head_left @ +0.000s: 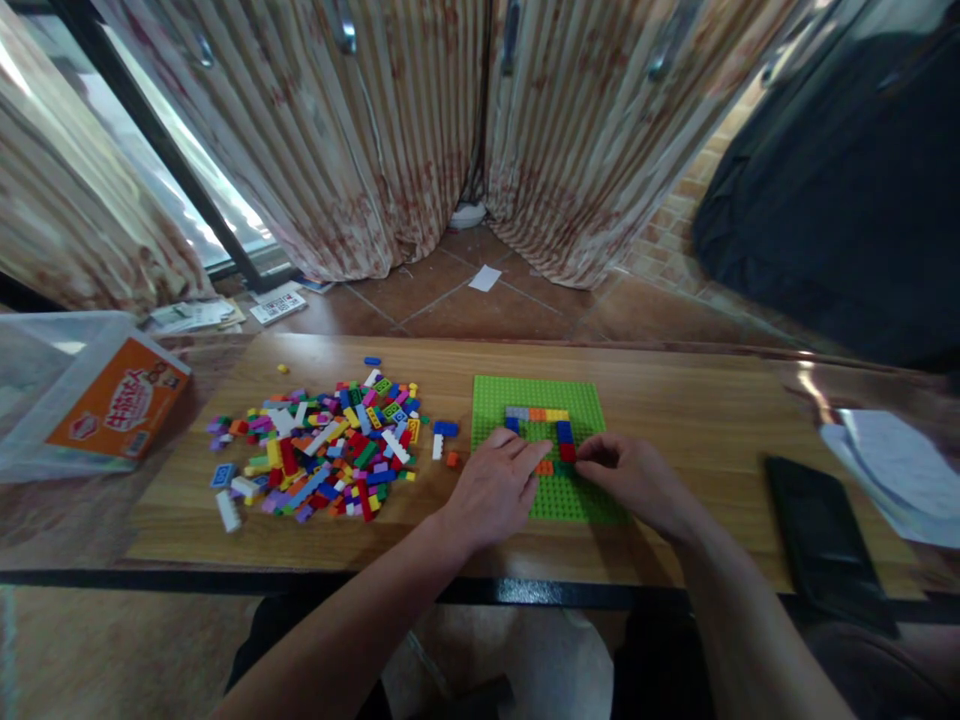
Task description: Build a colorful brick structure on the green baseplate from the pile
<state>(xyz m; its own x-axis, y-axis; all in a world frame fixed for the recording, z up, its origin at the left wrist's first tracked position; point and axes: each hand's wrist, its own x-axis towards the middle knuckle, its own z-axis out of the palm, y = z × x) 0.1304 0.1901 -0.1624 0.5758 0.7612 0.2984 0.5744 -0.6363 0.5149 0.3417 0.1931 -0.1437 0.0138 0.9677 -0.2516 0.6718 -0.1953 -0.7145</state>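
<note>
A green studded baseplate point(574, 500) lies on the table, carrying a rectangular outline of toy bricks. Along its far side run a grey brick point(517, 412), an orange one and a yellow brick point(556, 414). A blue brick point(565, 432) and a red brick point(568, 453) form the right side; orange and dark green show at the near side. My left hand point(495, 485) rests over the left part of the plate, fingers stretched across the outline and hiding its left side. My right hand point(637, 475) has thumb and fingers together against the near right corner, beside the red brick; anything between the fingertips is hidden.
Left of the plate spreads a pile of loose mixed bricks point(330, 450), with several strays around it. A clear plastic box point(67, 330) with an orange label stands at the far left. A black wallet-like case point(821, 525) and papers point(900, 470) lie right. Curtains hang beyond the table.
</note>
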